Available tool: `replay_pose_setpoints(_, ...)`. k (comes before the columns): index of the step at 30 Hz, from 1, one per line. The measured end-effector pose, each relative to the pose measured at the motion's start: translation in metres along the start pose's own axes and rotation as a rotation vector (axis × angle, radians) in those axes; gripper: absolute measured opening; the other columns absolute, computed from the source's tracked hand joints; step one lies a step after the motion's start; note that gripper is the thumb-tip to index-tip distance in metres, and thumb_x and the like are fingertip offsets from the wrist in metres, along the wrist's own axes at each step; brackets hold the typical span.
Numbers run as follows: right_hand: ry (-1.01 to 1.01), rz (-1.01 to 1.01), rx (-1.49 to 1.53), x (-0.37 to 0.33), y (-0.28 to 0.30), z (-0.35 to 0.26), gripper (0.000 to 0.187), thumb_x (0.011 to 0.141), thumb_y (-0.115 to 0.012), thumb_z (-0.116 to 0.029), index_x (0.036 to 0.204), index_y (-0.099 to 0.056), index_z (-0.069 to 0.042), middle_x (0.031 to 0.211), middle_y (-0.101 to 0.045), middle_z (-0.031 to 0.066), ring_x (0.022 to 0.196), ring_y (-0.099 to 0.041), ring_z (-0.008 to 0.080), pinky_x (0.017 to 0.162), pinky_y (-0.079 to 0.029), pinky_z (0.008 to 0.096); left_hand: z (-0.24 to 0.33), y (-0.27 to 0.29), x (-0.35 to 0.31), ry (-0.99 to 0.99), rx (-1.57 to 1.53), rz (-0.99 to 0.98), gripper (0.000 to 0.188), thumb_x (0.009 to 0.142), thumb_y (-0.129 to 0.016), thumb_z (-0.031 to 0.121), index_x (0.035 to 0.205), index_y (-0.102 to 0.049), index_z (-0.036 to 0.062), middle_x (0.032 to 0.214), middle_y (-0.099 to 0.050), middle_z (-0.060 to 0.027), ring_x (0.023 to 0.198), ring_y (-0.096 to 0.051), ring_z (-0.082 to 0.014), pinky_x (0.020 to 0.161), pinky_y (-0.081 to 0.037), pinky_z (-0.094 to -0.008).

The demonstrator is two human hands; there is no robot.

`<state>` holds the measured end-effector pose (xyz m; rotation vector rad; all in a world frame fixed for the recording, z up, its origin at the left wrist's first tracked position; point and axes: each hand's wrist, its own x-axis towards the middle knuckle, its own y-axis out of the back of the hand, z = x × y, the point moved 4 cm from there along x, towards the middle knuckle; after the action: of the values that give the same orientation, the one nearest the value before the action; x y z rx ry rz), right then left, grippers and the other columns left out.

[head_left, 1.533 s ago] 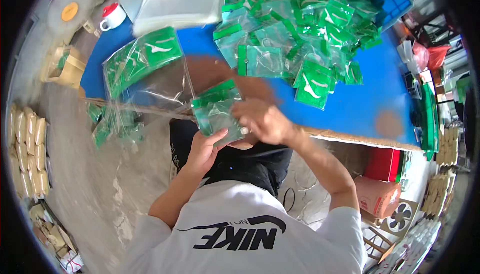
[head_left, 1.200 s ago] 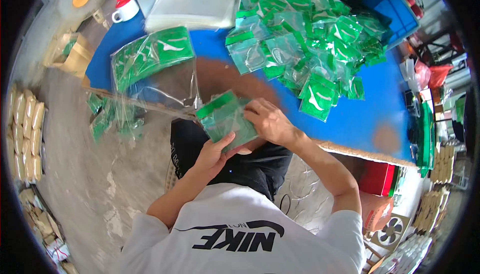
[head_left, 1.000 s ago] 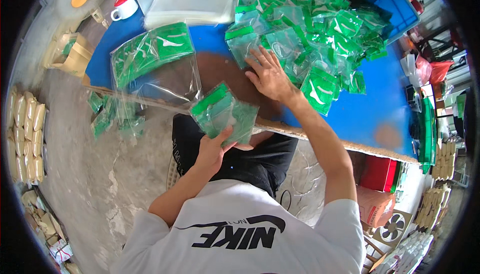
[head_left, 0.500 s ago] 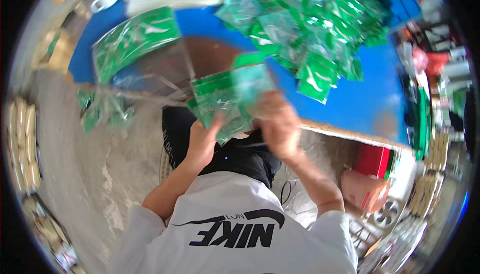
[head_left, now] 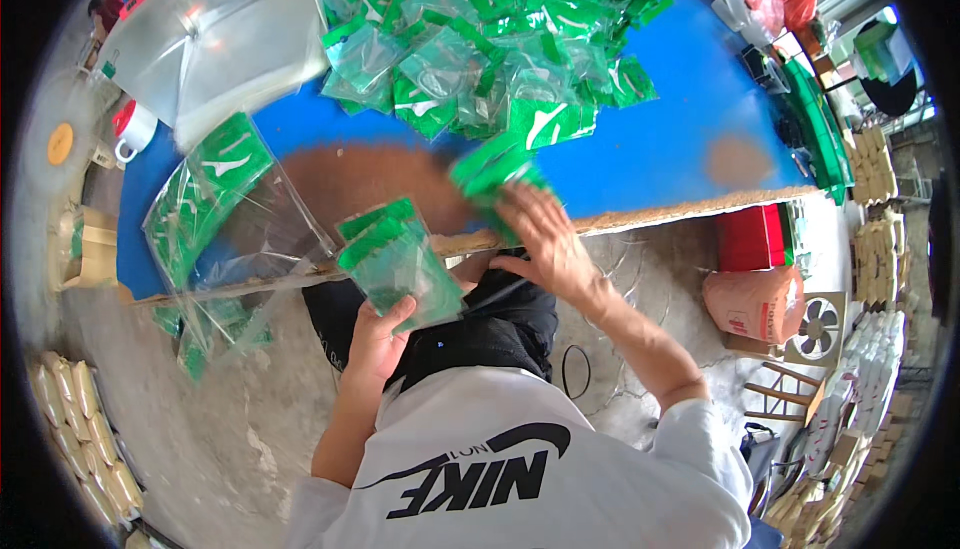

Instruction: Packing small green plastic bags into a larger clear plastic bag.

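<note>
My left hand holds a small stack of green-topped clear packets just below the table's front edge. My right hand grips one more green packet, lifted off the near edge of the blue table. A big heap of the same green packets covers the far middle of the table. At the left a large clear bag with green packets inside lies over the table edge.
A pile of clear plastic bags and a red-and-white mug sit at the far left. A red box, a tan sack and a small fan stand on the floor at the right. Tan packs line the left floor.
My right hand went from the stack to the heap, came back to the stack, and now holds another packet off the table. My left hand has kept the stack throughout.
</note>
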<state>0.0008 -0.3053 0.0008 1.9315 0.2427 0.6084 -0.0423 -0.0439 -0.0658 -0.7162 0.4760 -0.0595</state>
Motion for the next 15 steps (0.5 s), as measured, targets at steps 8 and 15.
replay_pose_setpoints(8, -0.552, 0.035, 0.999, 0.017, -0.022, -0.046, 0.036, 0.098, -0.063, -0.031, 0.116, -0.064, 0.001, 0.1, -0.064, 0.0168, 0.097, -0.061, 0.0218, 0.083, -0.051, 0.0394, -0.004, -0.029, 0.0, 0.111, -0.262, -0.096, 0.051, 0.091, -0.072, 0.013, 0.137, -0.051, 0.005, 0.127, -0.062, -0.0064, 0.12, -0.06, -0.0235, 0.106, -0.046, -0.0427)
replay_pose_setpoints(15, -0.596, 0.553, -0.321, 0.084, -0.002, 0.05, 0.049, 0.087, -0.07, -0.023, 0.12, -0.057, 0.011, 0.117, -0.059, 0.0261, 0.107, -0.058, 0.0403, 0.096, -0.046, 0.0445, 0.017, -0.025, -0.008, -0.404, 0.344, 0.081, 0.052, 0.09, -0.072, 0.01, 0.135, -0.049, -0.0017, 0.126, -0.06, -0.0076, 0.112, -0.058, -0.0172, 0.1, -0.046, -0.0344)
